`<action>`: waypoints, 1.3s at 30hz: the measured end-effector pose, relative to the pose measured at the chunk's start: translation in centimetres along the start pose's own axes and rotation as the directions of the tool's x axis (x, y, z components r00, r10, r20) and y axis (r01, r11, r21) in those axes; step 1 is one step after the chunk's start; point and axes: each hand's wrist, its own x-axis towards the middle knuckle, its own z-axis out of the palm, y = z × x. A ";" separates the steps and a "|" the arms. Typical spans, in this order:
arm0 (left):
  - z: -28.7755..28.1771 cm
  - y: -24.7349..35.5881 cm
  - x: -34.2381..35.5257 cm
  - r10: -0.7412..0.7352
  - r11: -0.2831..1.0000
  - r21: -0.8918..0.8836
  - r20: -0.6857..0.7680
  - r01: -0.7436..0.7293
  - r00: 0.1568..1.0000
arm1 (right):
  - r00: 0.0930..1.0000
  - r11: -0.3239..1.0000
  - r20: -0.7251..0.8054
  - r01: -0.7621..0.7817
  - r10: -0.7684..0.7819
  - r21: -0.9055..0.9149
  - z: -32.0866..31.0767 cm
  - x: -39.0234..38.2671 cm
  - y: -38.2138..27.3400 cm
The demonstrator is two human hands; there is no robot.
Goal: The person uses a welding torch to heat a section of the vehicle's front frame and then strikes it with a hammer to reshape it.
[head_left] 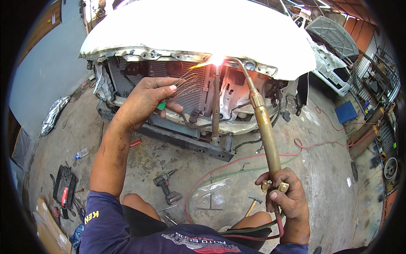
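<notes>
My right hand [289, 195] is closed around the valve end of a long brass gas welding torch [266, 131]. The torch's bent tip ends in a bright glow [217, 59] at the front edge of a white car hood [190, 29]. A loose bundle of thin wire [186, 89] is pinched in my left hand [148, 99], beside a small green piece [161, 105]. One wire end glows orange near the flame. Below the hood, the radiator [173, 74] and a rusty upright bar [216, 101] stand exposed; the bumper cover is off. Glare hides the exact joint.
Red and green hoses [253, 155] cross the floor to the right. A cordless drill [168, 188], a hammer [253, 206] and a T-shaped bar [210, 203] lie below. An open toolbox [65, 186] and a bottle [82, 153] are at left; another car [332, 72] stands back right.
</notes>
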 end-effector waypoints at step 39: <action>0.2 -0.2 0.1 0.001 1.000 -0.021 0.007 -0.001 1.000 | 1.000 0.999 -0.009 -0.009 0.008 -0.045 0.4 0.2 -0.3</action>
